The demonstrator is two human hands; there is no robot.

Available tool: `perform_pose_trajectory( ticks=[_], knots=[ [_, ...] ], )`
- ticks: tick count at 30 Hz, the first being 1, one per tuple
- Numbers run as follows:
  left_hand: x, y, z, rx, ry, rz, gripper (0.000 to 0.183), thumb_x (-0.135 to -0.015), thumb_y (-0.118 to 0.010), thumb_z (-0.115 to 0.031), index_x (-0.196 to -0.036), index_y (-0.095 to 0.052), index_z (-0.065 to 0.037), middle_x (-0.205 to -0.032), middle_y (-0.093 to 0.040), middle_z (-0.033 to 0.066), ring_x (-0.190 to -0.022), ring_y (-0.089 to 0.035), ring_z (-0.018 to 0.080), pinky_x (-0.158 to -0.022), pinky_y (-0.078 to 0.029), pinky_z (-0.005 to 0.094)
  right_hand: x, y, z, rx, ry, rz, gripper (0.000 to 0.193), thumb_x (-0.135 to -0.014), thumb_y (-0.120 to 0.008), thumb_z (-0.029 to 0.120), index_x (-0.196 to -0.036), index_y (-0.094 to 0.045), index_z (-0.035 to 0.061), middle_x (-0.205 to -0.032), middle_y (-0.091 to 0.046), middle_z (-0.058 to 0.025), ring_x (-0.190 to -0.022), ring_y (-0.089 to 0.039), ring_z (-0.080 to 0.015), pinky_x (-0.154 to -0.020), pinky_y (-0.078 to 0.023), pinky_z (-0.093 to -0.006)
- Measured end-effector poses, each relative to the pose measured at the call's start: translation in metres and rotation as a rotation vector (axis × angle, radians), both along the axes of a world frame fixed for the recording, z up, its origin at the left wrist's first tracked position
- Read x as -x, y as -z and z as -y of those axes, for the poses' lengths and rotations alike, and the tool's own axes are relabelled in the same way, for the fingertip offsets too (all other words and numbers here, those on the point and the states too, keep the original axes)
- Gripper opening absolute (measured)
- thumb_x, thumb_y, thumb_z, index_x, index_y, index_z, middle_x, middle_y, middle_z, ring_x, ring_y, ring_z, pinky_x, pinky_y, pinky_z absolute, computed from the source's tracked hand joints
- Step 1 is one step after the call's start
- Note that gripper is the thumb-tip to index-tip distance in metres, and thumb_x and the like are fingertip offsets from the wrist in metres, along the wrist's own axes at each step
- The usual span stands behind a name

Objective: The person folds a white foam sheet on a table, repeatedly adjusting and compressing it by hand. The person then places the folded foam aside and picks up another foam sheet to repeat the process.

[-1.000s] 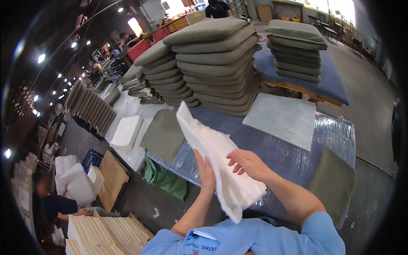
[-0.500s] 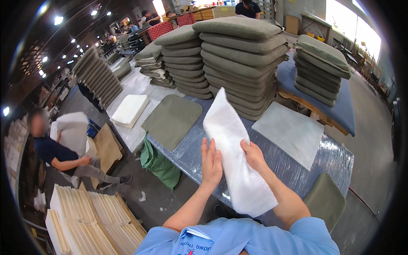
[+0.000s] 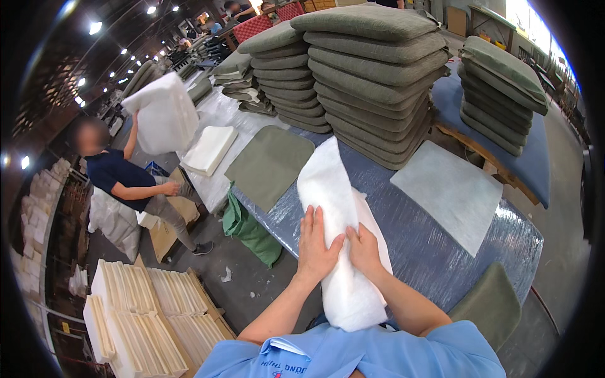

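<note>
A white, fluffy padding sheet [image 3: 334,183], folded lengthwise, stands tilted in front of my body. My left hand [image 3: 318,249] presses its left side, fingers pointing up and thumb on the front. From the right, my right hand [image 3: 370,253] grips it, the thumbs close together. A paler layer shows along the fold's right side; whether it is a separate piece I cannot tell. Just beyond lies an olive fabric piece [image 3: 271,165], flat on the plastic-covered table [image 3: 504,252]. Another white padding sheet [image 3: 447,195] rests flat to the right.
Tall stacks of olive cushions [image 3: 378,88] line the table's far side. A white folded pile [image 3: 211,150] sits farther left, above a green sack [image 3: 249,233]. Foam slabs [image 3: 148,315] stand at lower left. A person [image 3: 135,183] there lifts a large white bundle [image 3: 165,116].
Both hands have come closer together on the padding, which is now folded narrower and shows its paler right side. At left, the person has raised a white bundle toward the table.
</note>
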State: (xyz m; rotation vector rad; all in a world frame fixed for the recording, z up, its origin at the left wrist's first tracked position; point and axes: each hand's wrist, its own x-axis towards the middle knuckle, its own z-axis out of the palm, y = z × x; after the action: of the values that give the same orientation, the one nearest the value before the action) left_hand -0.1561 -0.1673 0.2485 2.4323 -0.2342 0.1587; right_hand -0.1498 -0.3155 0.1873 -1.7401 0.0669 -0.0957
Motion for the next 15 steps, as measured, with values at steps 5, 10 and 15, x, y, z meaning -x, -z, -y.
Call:
perform_pose_trajectory(
  ticks=[5, 10, 15],
  knots=[
    [-0.011, 0.011, -0.011, 0.140, -0.060, -0.035, 0.096, -0.093, -0.076, -0.029, -0.165, -0.020, 0.001, -0.167, -0.010, 0.0417, -0.156, -0.016, 0.0555, -0.127, -0.022, 0.0540, 0.002, -0.007, -0.005, 0.042, -0.010, -0.050, 0.026, -0.107, -0.059, 0.021, -0.102, -0.061, -0.0043, -0.080, -0.068, -0.0289, -0.074, -0.071, -0.0413, -0.066, -0.051, -0.0449],
    [-0.026, 0.020, -0.013, 0.161, -0.086, -0.127, 0.102, -0.092, -0.076, -0.026, -0.168, -0.011, -0.004, -0.166, -0.008, 0.0425, -0.158, -0.011, 0.0544, -0.127, -0.022, 0.0537, -0.003, 0.008, -0.009, 0.065, 0.012, -0.065, 0.026, -0.106, -0.061, 0.022, -0.098, -0.059, -0.0030, -0.072, -0.066, -0.0263, -0.066, -0.069, -0.0415, -0.061, -0.049, -0.0460],
    [-0.029, 0.023, -0.017, 0.175, -0.118, -0.132, 0.102, -0.093, -0.073, -0.022, -0.168, -0.008, -0.005, -0.166, -0.010, 0.0425, -0.157, -0.012, 0.0544, -0.127, -0.024, 0.0544, -0.015, 0.010, -0.003, 0.135, -0.111, -0.126, 0.038, -0.104, -0.064, 0.034, -0.097, -0.060, -0.0030, -0.075, -0.066, -0.0263, -0.074, -0.071, -0.0389, -0.067, -0.051, -0.0469]
  ],
)
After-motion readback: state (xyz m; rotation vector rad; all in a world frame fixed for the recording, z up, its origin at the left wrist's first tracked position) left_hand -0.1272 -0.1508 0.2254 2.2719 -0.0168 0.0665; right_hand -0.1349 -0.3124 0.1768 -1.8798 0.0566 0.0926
